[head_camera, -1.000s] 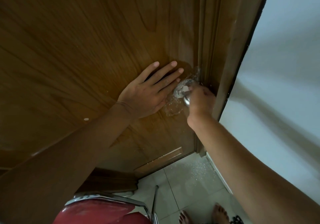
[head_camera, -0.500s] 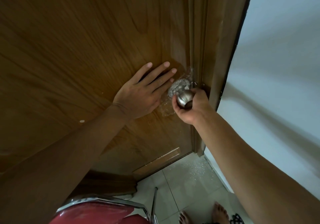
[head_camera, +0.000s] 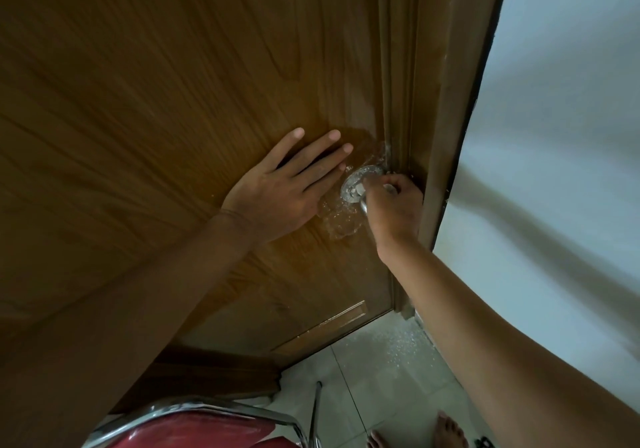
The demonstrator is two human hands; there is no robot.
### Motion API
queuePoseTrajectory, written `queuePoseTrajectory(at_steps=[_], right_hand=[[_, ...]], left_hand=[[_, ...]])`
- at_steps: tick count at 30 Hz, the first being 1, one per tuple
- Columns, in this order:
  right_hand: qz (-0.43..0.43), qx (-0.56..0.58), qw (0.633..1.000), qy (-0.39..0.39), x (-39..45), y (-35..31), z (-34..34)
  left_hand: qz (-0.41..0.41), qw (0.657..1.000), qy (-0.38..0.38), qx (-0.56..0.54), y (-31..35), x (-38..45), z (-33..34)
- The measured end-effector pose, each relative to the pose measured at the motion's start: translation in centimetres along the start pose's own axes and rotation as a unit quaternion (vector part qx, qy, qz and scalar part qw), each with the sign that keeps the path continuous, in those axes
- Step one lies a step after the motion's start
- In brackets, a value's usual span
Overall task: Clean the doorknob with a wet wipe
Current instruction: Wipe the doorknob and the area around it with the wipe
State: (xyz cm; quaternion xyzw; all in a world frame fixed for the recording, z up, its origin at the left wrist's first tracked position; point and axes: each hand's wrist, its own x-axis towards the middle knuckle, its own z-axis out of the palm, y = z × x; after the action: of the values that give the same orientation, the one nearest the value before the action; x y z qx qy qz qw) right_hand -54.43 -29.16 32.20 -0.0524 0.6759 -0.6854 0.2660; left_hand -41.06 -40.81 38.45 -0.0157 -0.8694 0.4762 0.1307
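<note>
While the left hand (head_camera: 277, 191) lies flat, fingers straight, on the wooden door (head_camera: 156, 101), the right hand (head_camera: 393, 205) curls round the doorknob (head_camera: 360, 188) at its 3 o'clock; no wipe is discernible.

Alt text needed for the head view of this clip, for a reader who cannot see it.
A person's right hand curls around a metal doorknob on a wooden door, while the left hand presses flat on the door beside it. A red chair and tiled floor show below.
</note>
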Motion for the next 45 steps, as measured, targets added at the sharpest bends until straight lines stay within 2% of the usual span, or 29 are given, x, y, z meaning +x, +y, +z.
queuePoseTrajectory(at_steps=[2,3,5,6,8,9,11,13,14,15,17,19,20,22,23,24,27,29,30,31,32,33,35,37,39,40,41,43,45], right_hand=[[-0.034,-0.025,0.999,0.001,0.1,0.3,0.1],[-0.121,-0.111,0.987,-0.002,-0.2,0.6,0.0],[-0.315,-0.291,0.903,-0.01,-0.3,2.0,-0.4],[-0.368,-0.333,0.868,-0.018,-0.1,2.5,-0.8],[-0.407,-0.345,0.845,-0.025,0.3,2.8,-1.2],[-0.396,-0.318,0.861,-0.021,0.4,2.8,-1.1],[-0.3,-0.223,0.928,-0.008,0.2,2.4,-0.5],[-0.101,-0.053,0.993,-0.007,-0.2,1.6,0.3],[0.021,0.059,0.998,-0.02,-0.2,1.1,0.5],[0.143,0.169,0.975,-0.035,-0.3,0.3,0.5],[0.3,0.319,0.898,-0.05,-0.1,-0.8,0.0],[0.325,0.343,0.88,-0.055,0.0,-1.3,0.0],[0.289,0.309,0.905,-0.043,-0.1,-1.2,0.1],[0.126,0.172,0.977,0.011,-0.6,-0.6,0.6],[0.049,0.136,0.989,0.021,-0.7,-0.3,0.8],[0.022,0.142,0.989,0.019,-0.6,0.0,0.8],[0.108,0.192,0.975,-0.009,-0.2,0.3,0.3],[0.193,0.252,0.948,-0.022,-0.2,0.1,0.2],[0.145,0.192,0.971,-0.014,-0.1,0.1,0.3],[0.03,0.061,0.998,0.004,-0.4,0.2,0.3],[-0.121,-0.074,0.99,0.022,-0.8,0.5,0.1],[-0.25,-0.165,0.954,0.02,-0.9,1.1,-0.1],[-0.428,-0.297,0.853,0.012,-0.6,2.6,-0.8],[-0.517,-0.393,0.76,-0.001,0.0,3.8,-1.4],[-0.561,-0.435,0.705,-0.02,0.4,4.0,-1.8],[-0.563,-0.431,0.705,-0.026,0.7,4.1,-1.9],[-0.554,-0.408,0.725,-0.027,0.9,4.0,-1.9],[-0.476,-0.316,0.821,0.002,0.7,3.7,-1.3],[-0.328,-0.189,0.925,0.046,-0.2,3.1,-0.3]], left_hand=[[-0.003,1.0,0.0,-0.001,0.1,0.0,0.1],[-0.004,1.0,-0.001,-0.003,0.1,0.0,0.1],[-0.006,1.0,-0.002,-0.003,0.1,0.0,0.0],[-0.006,1.0,-0.003,-0.004,0.1,0.1,0.0],[-0.004,1.0,-0.007,-0.006,0.1,0.1,-0.1],[-0.004,1.0,-0.008,-0.006,0.1,0.1,-0.2],[-0.005,1.0,-0.004,-0.004,0.0,0.1,-0.2],[-0.005,1.0,0.0,-0.004,0.0,0.1,-0.1],[-0.004,1.0,-0.001,-0.005,0.0,0.2,-0.1],[-0.003,1.0,-0.003,-0.006,0.0,0.2,-0.1],[-0.002,1.0,-0.006,-0.003,0.0,0.1,-0.1],[-0.001,1.0,-0.009,0.0,0.0,0.1,0.0],[-0.003,1.0,-0.008,-0.002,0.0,0.1,0.0],[-0.006,1.0,-0.005,-0.005,0.1,0.1,-0.1],[-0.006,1.0,-0.005,-0.005,0.1,0.1,-0.1],[-0.005,1.0,-0.007,-0.006,0.1,0.1,-0.1],[-0.004,1.0,-0.008,-0.007,0.0,0.1,0.0],[-0.003,1.0,-0.01,-0.009,0.0,0.1,-0.1],[-0.004,1.0,-0.01,-0.009,0.0,0.1,0.0],[-0.005,1.0,-0.009,-0.009,0.1,0.1,0.0],[-0.006,1.0,-0.008,-0.009,0.0,0.1,0.0],[-0.007,1.0,-0.005,-0.009,0.0,0.1,-0.1],[-0.007,1.0,-0.003,-0.011,0.0,0.1,-0.1],[-0.007,1.0,-0.004,-0.013,0.0,0.0,-0.1],[-0.007,1.0,-0.003,-0.014,0.0,0.0,-0.1],[-0.008,1.0,-0.001,-0.015,0.0,0.0,-0.1],[-0.009,1.0,0.002,-0.015,0.0,0.1,-0.1],[-0.01,1.0,0.007,-0.016,0.0,0.1,-0.1],[-0.01,1.0,0.006,-0.015,0.0,0.1,0.0]])
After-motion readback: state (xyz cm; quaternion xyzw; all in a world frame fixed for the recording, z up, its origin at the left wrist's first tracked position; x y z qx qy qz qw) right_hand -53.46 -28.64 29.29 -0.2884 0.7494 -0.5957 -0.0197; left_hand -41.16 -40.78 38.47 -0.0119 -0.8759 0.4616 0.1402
